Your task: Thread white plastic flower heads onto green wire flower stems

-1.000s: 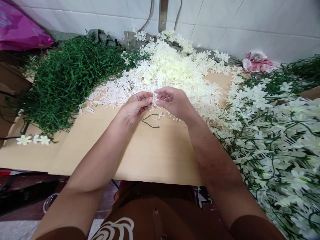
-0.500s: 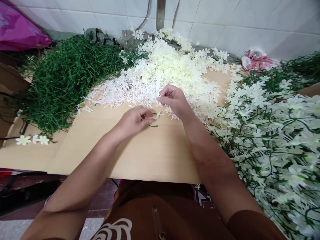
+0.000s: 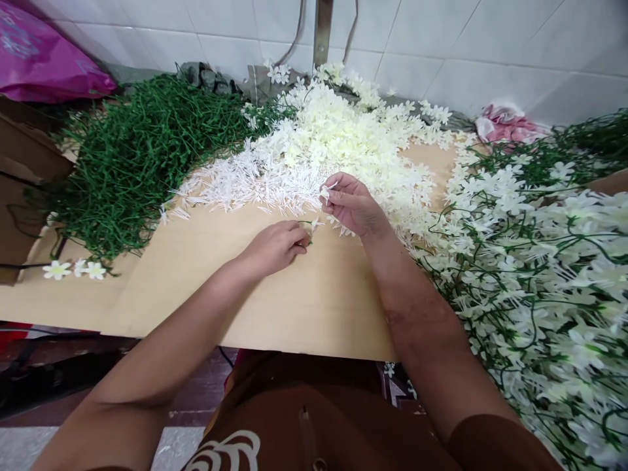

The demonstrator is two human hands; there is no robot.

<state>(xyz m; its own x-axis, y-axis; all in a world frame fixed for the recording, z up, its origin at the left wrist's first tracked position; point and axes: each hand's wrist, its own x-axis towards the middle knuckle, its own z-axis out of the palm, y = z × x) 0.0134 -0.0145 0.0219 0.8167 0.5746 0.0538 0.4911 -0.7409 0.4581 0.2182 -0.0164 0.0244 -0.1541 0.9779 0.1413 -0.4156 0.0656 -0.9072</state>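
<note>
Your brown sheet (image 3: 304, 307) is looking like smooth, matt cardboard, and your green stems (image 3: 157, 144) like rough plastic. Your white flowers (image 3: 343, 134) are resembling matt cloth, while the wall tiles (image 3: 426, 33) are gleaming smoothly and the magenta bag (image 3: 53, 62) is showing glossy plastic.

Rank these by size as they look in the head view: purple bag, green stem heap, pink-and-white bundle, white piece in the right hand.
1. Green stem heap
2. Purple bag, cut off by the picture's edge
3. Pink-and-white bundle
4. White piece, pinched in the right hand
</note>
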